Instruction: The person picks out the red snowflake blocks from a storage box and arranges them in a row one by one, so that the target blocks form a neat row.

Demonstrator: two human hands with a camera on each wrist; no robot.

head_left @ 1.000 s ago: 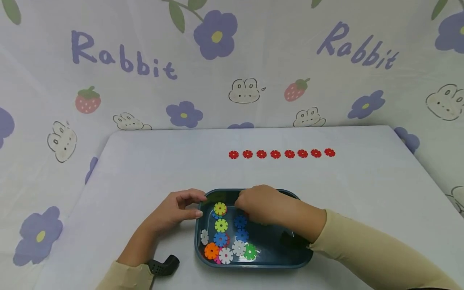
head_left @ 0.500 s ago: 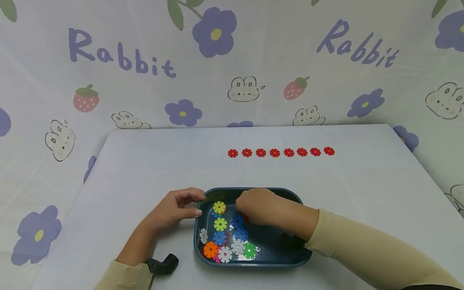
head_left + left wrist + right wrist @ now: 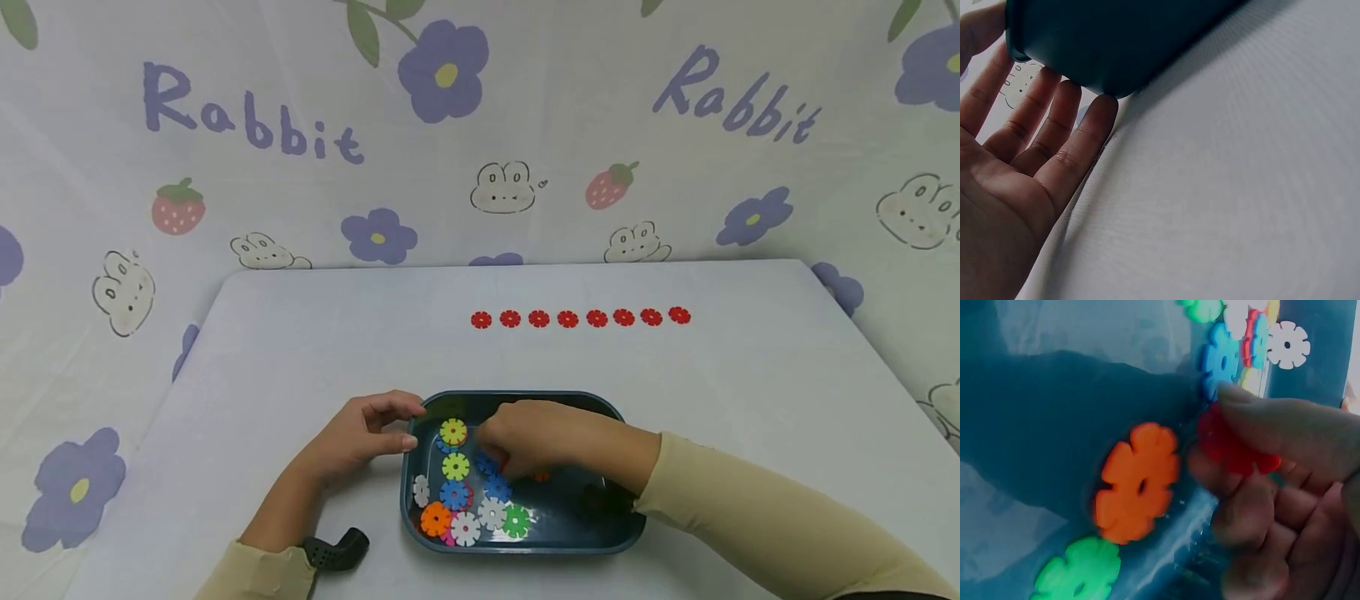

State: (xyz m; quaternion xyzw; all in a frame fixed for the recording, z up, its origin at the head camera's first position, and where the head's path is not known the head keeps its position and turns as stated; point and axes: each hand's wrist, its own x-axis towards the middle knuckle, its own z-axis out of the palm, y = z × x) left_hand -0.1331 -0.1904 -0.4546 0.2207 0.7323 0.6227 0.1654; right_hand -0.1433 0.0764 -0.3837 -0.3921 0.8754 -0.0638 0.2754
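Note:
In the right wrist view, my right hand (image 3: 1297, 487) pinches a red notched plastic disc (image 3: 1232, 444) between thumb and forefinger. The head view has this right hand (image 3: 536, 437) low inside a dark teal tray (image 3: 570, 521), mostly covering the disc. Under and beside it lie blue discs (image 3: 497, 487). An orange disc (image 3: 1138, 484) and a green disc (image 3: 1082, 572) lie near the fingers. My left hand (image 3: 367, 425) touches the tray's left end from outside. Its fingers (image 3: 1075, 147) are spread and gently bent against the tray wall (image 3: 1104, 44).
Several red discs (image 3: 567, 319) form a spaced row across the white table (image 3: 337, 333) behind the tray. Yellow discs (image 3: 455, 467), white discs (image 3: 465, 528) and an orange disc (image 3: 437, 518) cluster at the tray's left. A printed cloth (image 3: 300, 200) hangs behind.
My right hand has shifted slightly left and toward the near side within the tray, and an orange disc now shows beneath the wrist. The left hand keeps its place at the tray.

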